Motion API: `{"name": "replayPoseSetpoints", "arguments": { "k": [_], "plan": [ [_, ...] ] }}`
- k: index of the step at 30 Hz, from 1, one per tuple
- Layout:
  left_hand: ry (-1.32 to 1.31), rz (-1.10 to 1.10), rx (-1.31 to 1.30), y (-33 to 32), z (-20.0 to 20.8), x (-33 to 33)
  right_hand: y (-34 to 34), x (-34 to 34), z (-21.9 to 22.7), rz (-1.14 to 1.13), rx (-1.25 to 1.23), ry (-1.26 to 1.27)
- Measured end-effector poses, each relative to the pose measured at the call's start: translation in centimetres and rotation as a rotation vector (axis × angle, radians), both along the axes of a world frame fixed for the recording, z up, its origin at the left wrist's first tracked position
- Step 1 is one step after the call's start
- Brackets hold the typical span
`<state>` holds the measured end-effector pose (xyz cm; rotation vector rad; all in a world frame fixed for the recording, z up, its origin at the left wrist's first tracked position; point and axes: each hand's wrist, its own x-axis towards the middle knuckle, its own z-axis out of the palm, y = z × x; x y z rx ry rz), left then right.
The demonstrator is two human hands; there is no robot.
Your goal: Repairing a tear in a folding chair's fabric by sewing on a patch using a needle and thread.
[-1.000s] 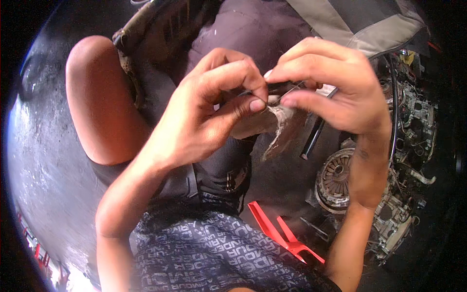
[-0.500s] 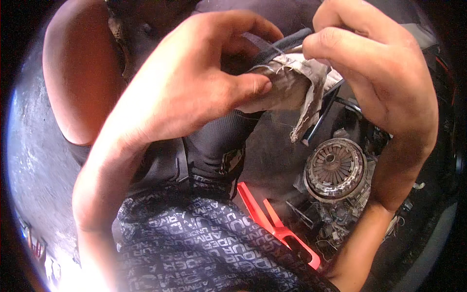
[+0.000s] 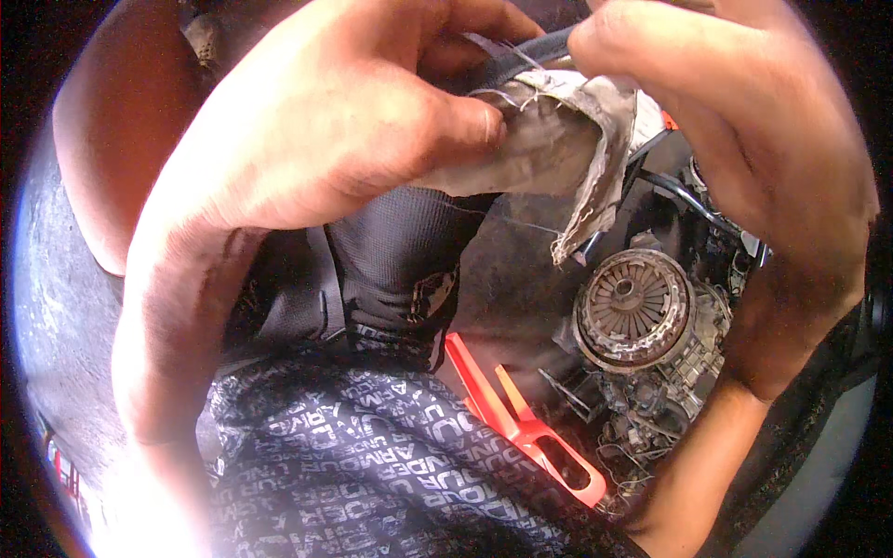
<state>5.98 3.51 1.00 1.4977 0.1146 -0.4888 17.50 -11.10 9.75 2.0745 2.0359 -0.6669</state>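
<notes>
At one o'clock from the centre of the view is a grey-beige piece of worn fabric with ragged, fraying edges (image 3: 544,153), lifted above the floor (image 3: 507,284). A dark, cord-like fabric strip (image 3: 530,56) runs along its upper edge, with loose pale threads beside it.

The left hand (image 3: 353,121), at eleven o'clock, has its thumb laid over the front of the fabric and its other fingers behind the strip, clamped on the material between them. The right hand (image 3: 730,121), at two o'clock, is curled against the strip's right end; its fingertips are hidden, so I cannot tell whether they are together.

A frayed flap of the fabric hangs toward a round, grey metal disc assembly with radiating slats (image 3: 633,307) at three o'clock, which sits well below the hands. Between two and three o'clock is a dark metal tube (image 3: 688,200). A red, fork-shaped piece (image 3: 512,426) lies at five o'clock, beside the person's dark shirt with pale lettering (image 3: 372,465) at six. A bare leg (image 3: 121,121) shows at ten.
</notes>
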Motion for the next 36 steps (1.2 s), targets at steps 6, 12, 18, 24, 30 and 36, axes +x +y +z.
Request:
{"name": "replayPoseSetpoints", "arguments": {
  "k": [6, 12, 18, 24, 30, 36],
  "plan": [
    [-0.077, -0.133, -0.234, 1.6, -1.7, 0.9, -0.1, 0.1, 0.0, 0.000, -0.018, 0.002],
    [0.190, -0.095, -0.361, 2.4, -0.8, 1.1, 0.5, 0.1, 0.2, 0.026, 0.006, 0.014],
    [0.176, -0.083, -0.433, 1.1, -1.3, 1.2, 0.1, -0.1, -0.4, 0.009, -0.007, 0.013],
    [0.177, -0.052, -0.406, 1.8, -1.6, 1.4, 0.4, 0.4, -0.5, -0.007, 0.010, 0.054],
    [0.020, -0.141, -0.452, 1.9, -2.9, 0.9, 0.2, 1.7, -1.1, -0.094, 0.042, 0.192],
    [-0.213, -0.012, -0.311, 0.6, -3.0, -0.7, -0.8, 3.1, -2.4, -0.229, 0.107, 0.377]
  ]
}}
